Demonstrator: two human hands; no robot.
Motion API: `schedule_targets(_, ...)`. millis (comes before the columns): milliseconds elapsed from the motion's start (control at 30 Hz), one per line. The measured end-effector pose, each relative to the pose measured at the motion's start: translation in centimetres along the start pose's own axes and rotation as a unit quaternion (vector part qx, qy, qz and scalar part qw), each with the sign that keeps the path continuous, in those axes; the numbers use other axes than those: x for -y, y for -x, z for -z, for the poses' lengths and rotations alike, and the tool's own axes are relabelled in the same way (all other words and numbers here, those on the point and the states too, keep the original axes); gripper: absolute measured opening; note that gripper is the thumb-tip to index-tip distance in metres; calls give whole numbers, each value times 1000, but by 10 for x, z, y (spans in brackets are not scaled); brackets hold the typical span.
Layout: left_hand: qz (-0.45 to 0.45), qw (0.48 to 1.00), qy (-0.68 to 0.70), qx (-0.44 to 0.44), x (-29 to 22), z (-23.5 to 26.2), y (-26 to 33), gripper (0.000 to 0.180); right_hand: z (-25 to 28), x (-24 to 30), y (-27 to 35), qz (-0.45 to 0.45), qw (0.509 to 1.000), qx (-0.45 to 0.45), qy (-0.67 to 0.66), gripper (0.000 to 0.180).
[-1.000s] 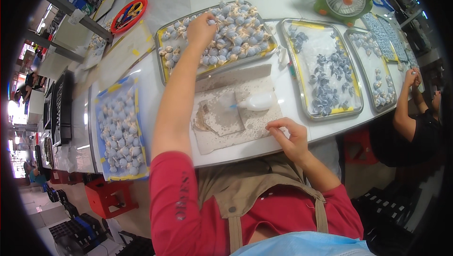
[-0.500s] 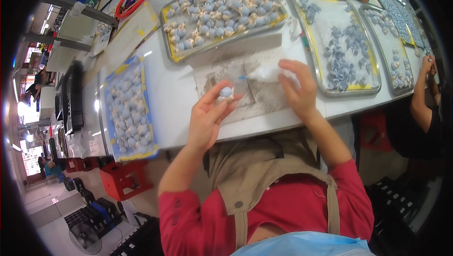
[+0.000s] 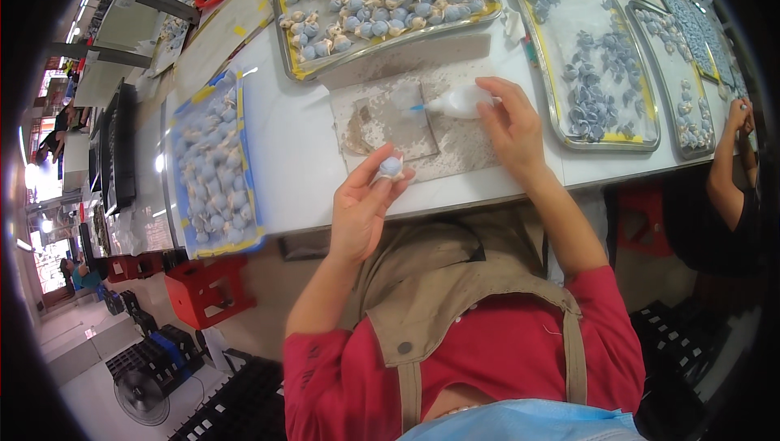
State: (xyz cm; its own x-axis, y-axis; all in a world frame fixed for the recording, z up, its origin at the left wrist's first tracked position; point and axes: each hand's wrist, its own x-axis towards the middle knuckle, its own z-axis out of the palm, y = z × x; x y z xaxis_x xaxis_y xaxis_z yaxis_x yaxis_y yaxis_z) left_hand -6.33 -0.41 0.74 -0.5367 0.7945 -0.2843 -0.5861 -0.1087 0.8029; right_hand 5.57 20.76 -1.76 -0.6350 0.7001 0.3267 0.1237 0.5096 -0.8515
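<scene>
Basically, my left hand (image 3: 359,212) pinches a blue-and-cream figurine (image 3: 391,167), which fingertips alone could drop; my right hand (image 3: 517,136) half-curls round a squeeze bottle (image 3: 460,103), grip unclear.

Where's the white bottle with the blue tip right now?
Head view, right of centre: the white bottle is over the cardboard, base end at the right hand, blue tip pointing left.

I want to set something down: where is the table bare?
Bare table: between the blue tray and the cardboard; a narrower strip right of the cardboard, before the silver tray. Crowded: far right, where trays sit close together.
</scene>
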Motion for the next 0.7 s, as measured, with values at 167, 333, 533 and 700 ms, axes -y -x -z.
schedule_targets(167, -9, 1000, 15, 23, 5, -2, 0, 38, 0, -1, -1, 49, 997, -2, 63, 36)
schedule_targets(333, 13, 997, 65, 34, 17, 0, 7, 38, -1, 2, -1, 57, 992, 55, 101, 39)
schedule_targets(533, 61, 997, 31, -35, 16, -21, 17, 40, -1, 0, -2, 39, 995, 64, 69, 37)
schedule_targets(700, 69, 996, 26, -46, 23, -28, 24, 39, 8, 11, 13, -65, 990, 38, -117, 32)
